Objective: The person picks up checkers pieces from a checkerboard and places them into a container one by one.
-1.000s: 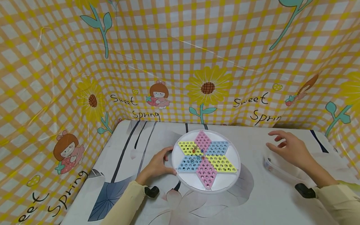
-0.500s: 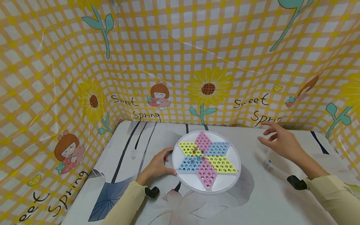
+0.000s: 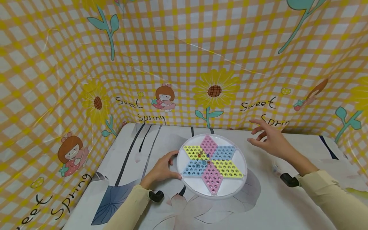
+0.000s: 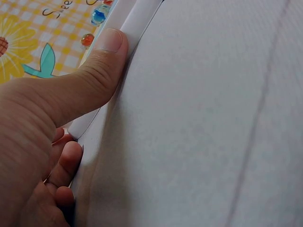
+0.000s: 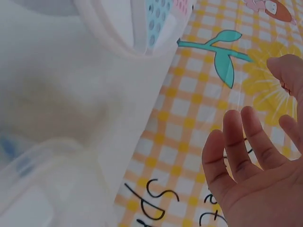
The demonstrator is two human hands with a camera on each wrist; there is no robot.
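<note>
A round white Chinese checkers board (image 3: pixel 184 185) with a star of pink, yellow and blue points lies on the table. Several glass marbles (image 3: pixel 204 162) sit in its holes near the centre and left. My left hand (image 3: pixel 159 167) grips the board's left rim; in the left wrist view the thumb (image 4: pixel 110 42) lies along the rim, with the other fingers lower down and partly hidden. Right of the board, my right hand (image 3: pixel 273 142) hovers in the air with fingers spread and loosely bent. Nothing shows between those fingers (image 5: pixel 232 142) in the right wrist view.
A clear plastic container (image 5: pixel 66 161) stands on the table at the right, mostly behind my right forearm in the head view. The table (image 3: pixel 138 150) has a floral cover, and a yellow checked cloth (image 3: pixel 184 64) hangs around its back and left side.
My right hand has moved left from over the clear container toward the board, with its fingers still loosely bent. The left hand stays on the rim.
</note>
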